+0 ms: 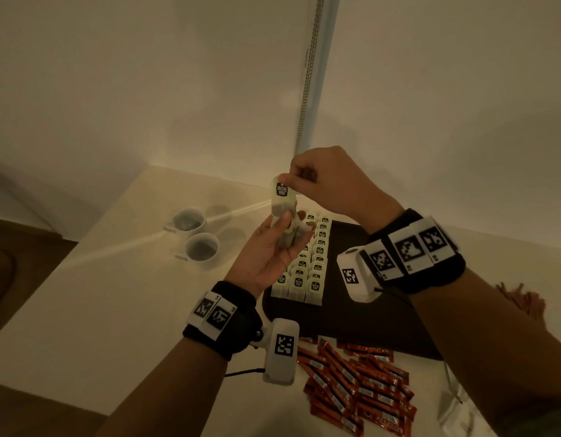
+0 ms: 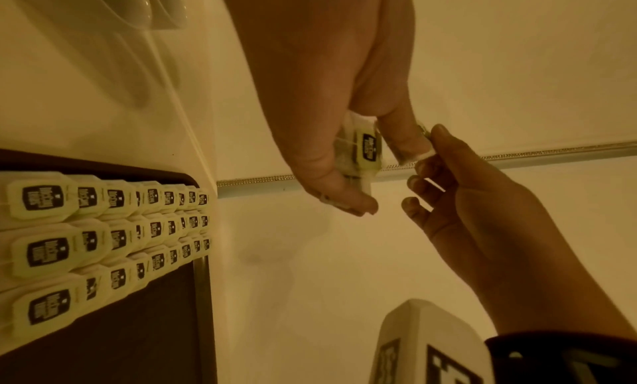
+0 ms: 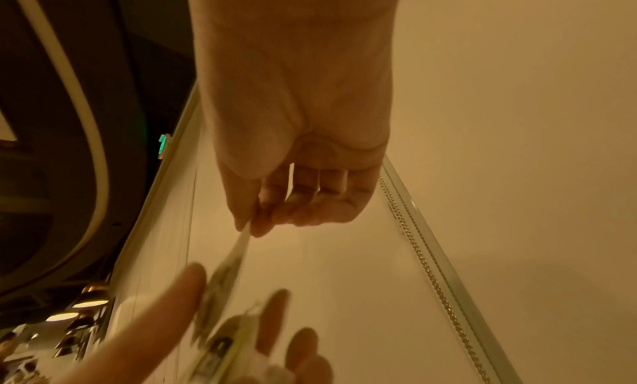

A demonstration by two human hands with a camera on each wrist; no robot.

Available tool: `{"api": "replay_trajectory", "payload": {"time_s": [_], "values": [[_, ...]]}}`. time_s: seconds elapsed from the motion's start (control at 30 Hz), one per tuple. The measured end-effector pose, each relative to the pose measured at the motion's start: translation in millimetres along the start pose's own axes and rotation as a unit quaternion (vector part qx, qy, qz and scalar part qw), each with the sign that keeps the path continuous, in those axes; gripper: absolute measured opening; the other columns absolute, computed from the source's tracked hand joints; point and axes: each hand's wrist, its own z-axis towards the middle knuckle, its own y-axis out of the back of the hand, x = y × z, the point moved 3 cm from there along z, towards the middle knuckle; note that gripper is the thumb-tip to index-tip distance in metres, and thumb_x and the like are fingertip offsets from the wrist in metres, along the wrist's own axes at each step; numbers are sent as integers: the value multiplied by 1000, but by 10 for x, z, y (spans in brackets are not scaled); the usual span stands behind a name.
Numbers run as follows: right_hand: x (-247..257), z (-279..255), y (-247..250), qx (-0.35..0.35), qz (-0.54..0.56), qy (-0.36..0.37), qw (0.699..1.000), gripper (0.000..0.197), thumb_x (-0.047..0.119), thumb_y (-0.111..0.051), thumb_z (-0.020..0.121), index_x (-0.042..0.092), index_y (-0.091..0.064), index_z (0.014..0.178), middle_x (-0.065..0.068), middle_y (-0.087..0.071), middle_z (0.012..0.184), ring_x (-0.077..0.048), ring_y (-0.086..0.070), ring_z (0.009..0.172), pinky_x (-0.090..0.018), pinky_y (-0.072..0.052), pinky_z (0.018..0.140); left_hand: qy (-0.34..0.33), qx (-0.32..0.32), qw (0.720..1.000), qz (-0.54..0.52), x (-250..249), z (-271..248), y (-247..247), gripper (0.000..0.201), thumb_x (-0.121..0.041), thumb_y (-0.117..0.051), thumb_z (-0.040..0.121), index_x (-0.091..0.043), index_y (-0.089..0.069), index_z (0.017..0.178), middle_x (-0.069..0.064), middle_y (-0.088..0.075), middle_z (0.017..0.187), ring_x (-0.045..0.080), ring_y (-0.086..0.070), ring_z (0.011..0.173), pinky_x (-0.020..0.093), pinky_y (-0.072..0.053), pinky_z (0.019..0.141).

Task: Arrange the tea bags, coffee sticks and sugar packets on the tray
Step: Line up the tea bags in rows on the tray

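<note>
Right hand point(image 1: 323, 181) is pinching one tea bag point(image 1: 281, 193) by its top; left hand point(image 1: 273, 250) is holding the bunch point(image 1: 288, 238). Strings may be tangling w/ others, so extra bags could be falling onto tray point(image 1: 351, 316) rows point(image 1: 307, 266).

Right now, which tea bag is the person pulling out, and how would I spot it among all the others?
Start at the dark tray on the pale table, where tea bags lie in three neat rows. Look just above their far end: the left hand cups a small bundle of bags. The tea bag you want is the only one hanging in the air, pinched at its top by the right hand.
</note>
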Motion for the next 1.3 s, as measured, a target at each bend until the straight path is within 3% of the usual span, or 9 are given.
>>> {"api": "replay_trajectory", "payload": {"time_s": [0.13, 0.3, 0.47, 0.63, 0.8, 0.9, 1.0, 1.13, 1.3], "values": [[-88, -82, -22, -8, 96, -45, 994, 27, 31, -63, 88, 8, -67, 75, -9, -62, 66, -13, -49, 57, -15, -38, 56, -17, -11, 999, 34, -8, -5, 37, 17, -16, -60, 79, -7, -65, 92, 6, -68, 91, 20, -70, 84, 27, -59, 72], [-201, -161, -98, 21, 204, -108, 973, 4, 19, -64, 89, 17, -68, 89, 8, -65, 74, 0, -58, 60, -14, -46, 53, -40, -25, 997, 55, -5, 2, 112, 27, -15, -62, 78, -7, -64, 104, 5, -70, 93, 19, -70, 88, 26, -58, 73], [-190, -206, -146, 12, 198, -103, 975, 8, 15, -66, 87, 11, -70, 93, 9, -65, 73, 4, -57, 57, -7, -42, 55, -37, -39, 997, 57, 41, 15, 210, 29, -13, -62, 80, -6, -62, 108, 7, -70, 97, 20, -69, 90, 25, -58, 73], [-257, -343, -174, 3, 186, -127, 974, 8, 16, -65, 87, 16, -69, 94, 5, -66, 80, 0, -58, 64, -14, -50, 60, -24, -126, 991, 24, -22, 14, 566, 20, -6, -48, 95, -6, -58, 113, 14, -68, 107, 29, -66, 99, 30, -59, 68], [-435, -745, -705, 151, 106, -193, 964, 15, 19, -55, 93, 16, -65, 104, 13, -60, 82, -7, -61, 73, -11, -50, 62, -45, -157, 985, 58, -276, -48, 887, 19, -17, -46, 98, -17, -59, 111, 2, -69, 109, 28, -68, 97, 42, -59, 73], [-535, -1006, -1204, 233, 119, -240, 935, 20, 15, -54, 94, 9, -64, 110, 0, -65, 96, -8, -58, 76, -15, -50, 69, -59, -144, 987, 47, -383, -83, 897, 17, -22, -50, 95, -17, -59, 108, 2, -71, 105, 27, -69, 96, 45, -58, 80], [-640, -1162, -1604, 264, 134, -271, 916, 22, 11, -54, 93, 5, -63, 113, -9, -63, 104, -11, -56, 86, -22, -49, 79, -56, -141, 988, 13, -420, -113, 910, 24, -34, -51, 93, -15, -61, 103, 6, -70, 104, 30, -67, 100, 46, -54, 88], [-734, -1219, -1907, 237, 144, -312, 909, 16, 10, -58, 91, 6, -63, 105, -13, -65, 103, -18, -58, 85, -32, -53, 83, -43, -155, 987, -5, -412, -143, 962, 32, -39, -45, 98, -13, -62, 103, 9, -69, 107, 32, -67, 103, 48, -52, 89], [-800, -1186, -2034, 164, 125, -339, 918, 12, 8, -59, 89, 3, -63, 99, -15, -65, 104, -25, -62, 92, -29, -50, 81, -40, -161, 986, -20, -404, -189, 1017, 37, -39, -39, 99, -11, -62, 107, 12, -69, 111, 33, -64, 106, 50, -52, 88]]}}
